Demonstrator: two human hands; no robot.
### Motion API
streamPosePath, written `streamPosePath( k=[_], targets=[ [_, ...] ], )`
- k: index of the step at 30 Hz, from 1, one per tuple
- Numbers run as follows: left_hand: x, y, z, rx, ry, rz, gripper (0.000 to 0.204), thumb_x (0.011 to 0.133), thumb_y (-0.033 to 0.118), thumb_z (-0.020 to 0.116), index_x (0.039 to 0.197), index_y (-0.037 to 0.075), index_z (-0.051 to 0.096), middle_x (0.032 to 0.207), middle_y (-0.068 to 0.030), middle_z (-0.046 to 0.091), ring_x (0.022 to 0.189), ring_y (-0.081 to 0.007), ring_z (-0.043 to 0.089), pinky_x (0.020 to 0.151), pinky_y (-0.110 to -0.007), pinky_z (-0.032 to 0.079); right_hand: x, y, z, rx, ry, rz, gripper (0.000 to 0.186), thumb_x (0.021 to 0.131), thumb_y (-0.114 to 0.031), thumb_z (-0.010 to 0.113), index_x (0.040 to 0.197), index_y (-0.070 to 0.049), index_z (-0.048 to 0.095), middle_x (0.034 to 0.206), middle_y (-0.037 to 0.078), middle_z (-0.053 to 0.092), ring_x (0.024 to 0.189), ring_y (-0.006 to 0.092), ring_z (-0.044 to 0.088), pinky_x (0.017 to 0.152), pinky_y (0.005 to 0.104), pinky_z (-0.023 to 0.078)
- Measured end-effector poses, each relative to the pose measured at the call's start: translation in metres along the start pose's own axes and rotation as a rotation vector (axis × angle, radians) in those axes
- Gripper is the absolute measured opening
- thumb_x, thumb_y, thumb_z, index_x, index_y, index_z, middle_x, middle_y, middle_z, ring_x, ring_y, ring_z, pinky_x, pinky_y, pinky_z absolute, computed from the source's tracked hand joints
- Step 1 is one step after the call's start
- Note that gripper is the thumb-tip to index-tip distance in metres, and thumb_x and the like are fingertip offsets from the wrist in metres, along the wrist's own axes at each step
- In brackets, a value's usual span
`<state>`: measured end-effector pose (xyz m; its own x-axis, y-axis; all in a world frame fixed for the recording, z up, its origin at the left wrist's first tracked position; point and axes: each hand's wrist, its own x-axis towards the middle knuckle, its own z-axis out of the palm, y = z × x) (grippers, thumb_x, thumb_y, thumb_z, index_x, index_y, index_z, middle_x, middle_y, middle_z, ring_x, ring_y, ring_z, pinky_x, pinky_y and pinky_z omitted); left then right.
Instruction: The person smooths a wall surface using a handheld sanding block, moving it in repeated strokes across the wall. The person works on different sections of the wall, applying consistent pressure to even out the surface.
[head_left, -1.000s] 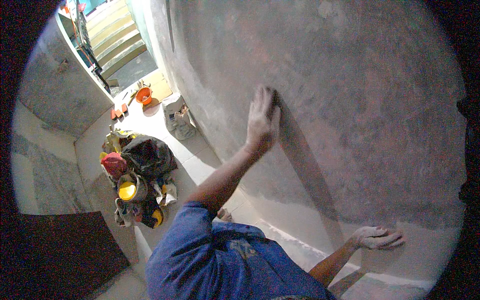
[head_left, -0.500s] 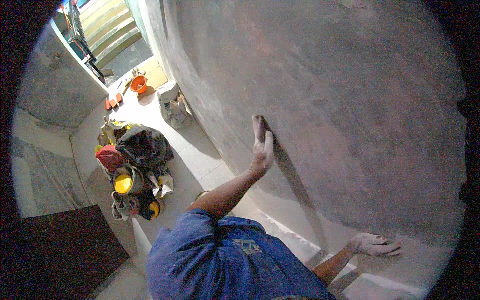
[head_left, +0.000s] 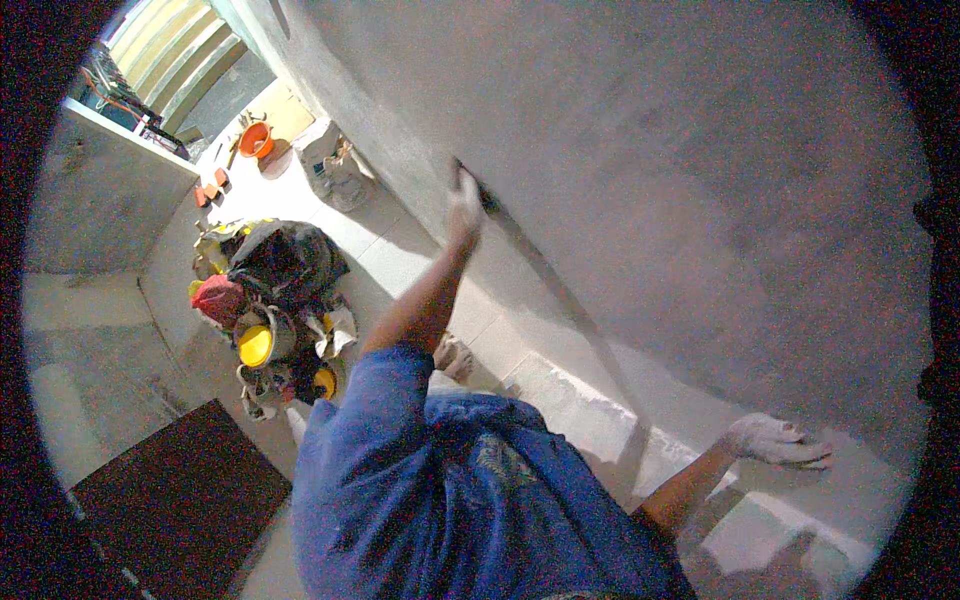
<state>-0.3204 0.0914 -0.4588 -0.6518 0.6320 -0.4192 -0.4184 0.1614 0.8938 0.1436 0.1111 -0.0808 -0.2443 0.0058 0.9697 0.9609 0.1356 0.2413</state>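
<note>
My left hand (head_left: 465,208), whitened with dust, presses against the grey plastered wall (head_left: 640,220) with its fingers together. A small dark edge shows at its fingertips; what it is I cannot make out. From that hand a long shadow runs down the wall. Lower and to the right, my right hand (head_left: 780,441) rests on a paler stretch of the wall, also dusty, with its fingers stretched out and nothing visible in it.
Left of me, a heap of bags with a black bag (head_left: 285,262), a red bag (head_left: 217,298) and a bucket with yellow inside (head_left: 255,345) sits on the floor. Beyond are an orange basin (head_left: 256,140), a whitish sack (head_left: 325,160) and steps (head_left: 185,50). A dark panel (head_left: 185,495) lies lower left.
My left hand has swept along the wall, up and to the left. My right hand sits slightly higher and further right in view, and the whole view has shifted a little.
</note>
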Motion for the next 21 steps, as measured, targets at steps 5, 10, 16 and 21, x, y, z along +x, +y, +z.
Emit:
streamPosePath(
  k=[5,10,16,21],
  targets=[
    [-0.131,-0.163,-0.035,0.592,-0.304,-0.194,0.047,0.105,0.04,0.05,0.128,0.001,0.062,0.109,-0.0201,0.068,0.104,-0.029,0.064,0.091,-0.043,0.051,-0.019,-0.014,-0.008,0.263,-0.078,0.306,0.049,0.109,-0.022,0.045,0.15,0.004,0.038,0.155,0.034,0.035,0.147,0.0518,0.028,0.12,0.0608,0.023],
    [-0.176,-0.181,-0.081,0.625,-0.245,-0.128,0.046,0.103,0.039,0.052,0.12,-0.001,0.067,0.107,-0.0283,0.07,0.104,-0.0382,0.07,0.09,-0.045,0.053,-0.061,-0.096,-0.068,0.431,-0.525,0.171,0.055,0.107,-0.022,0.05,0.154,0.003,0.036,0.162,0.032,0.027,0.153,0.0481,0.02,0.124,0.0546,0.019],
    [-0.184,-0.092,-0.108,0.212,-0.238,-0.172,0.052,0.107,0.041,0.046,0.138,-0.001,0.049,0.133,-0.0229,0.054,0.126,-0.0328,0.052,0.107,-0.042,0.039,-0.115,-0.146,-0.148,1.119,-1.2,0.981,0.063,0.101,-0.021,0.052,0.159,-0.004,0.035,0.142,0.012,0.058,0.073,0.016,0.052,0.063,0.0285,0.045],
    [-0.219,-0.047,-0.037,-0.252,-0.318,-0.124,0.061,0.11,0.042,0.041,0.152,-0.002,0.034,0.154,-0.0185,0.04,0.144,-0.0283,0.037,0.12,-0.039,0.027,-0.145,-0.235,-0.13,1.318,-1.367,1.81,0.061,0.102,-0.031,0.048,0.157,-0.005,0.038,0.144,0.012,0.057,0.089,0.0211,0.052,0.076,0.0362,0.043]
  ],
)
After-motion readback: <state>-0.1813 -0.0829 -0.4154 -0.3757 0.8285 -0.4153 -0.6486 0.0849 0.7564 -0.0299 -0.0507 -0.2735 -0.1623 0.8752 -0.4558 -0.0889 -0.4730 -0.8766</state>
